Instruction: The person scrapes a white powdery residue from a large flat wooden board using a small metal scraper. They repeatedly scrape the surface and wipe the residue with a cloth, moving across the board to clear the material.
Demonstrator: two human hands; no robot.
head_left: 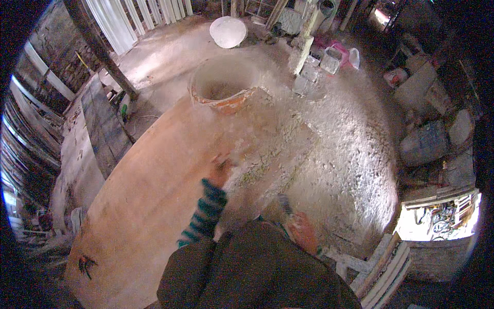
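Note:
In front of me lies a large rounded orange-brown clay body (154, 170) with a round mouth (226, 107) at its far end. Pale, crumbly, plaster-like material (350, 170) covers its right side, with loose crumbs (252, 172) along the middle. My left hand (221, 167), below a green-and-black striped sleeve, is over the surface beside these crumbs; motion smears its fingers. Nearer my body, my right hand (302, 232) is closed around a small tool (284, 204) whose grey end points at the pale material. Blur hides the tool's exact kind.
A round white disc-like thing (228, 32) stands beyond the mouth. Clear containers (330, 60) and a pink bag sit at the far right. A wooden post (100, 49) rises at left. Stacked boards (383, 273) lie near right. A small dark object (86, 265) rests on the clay.

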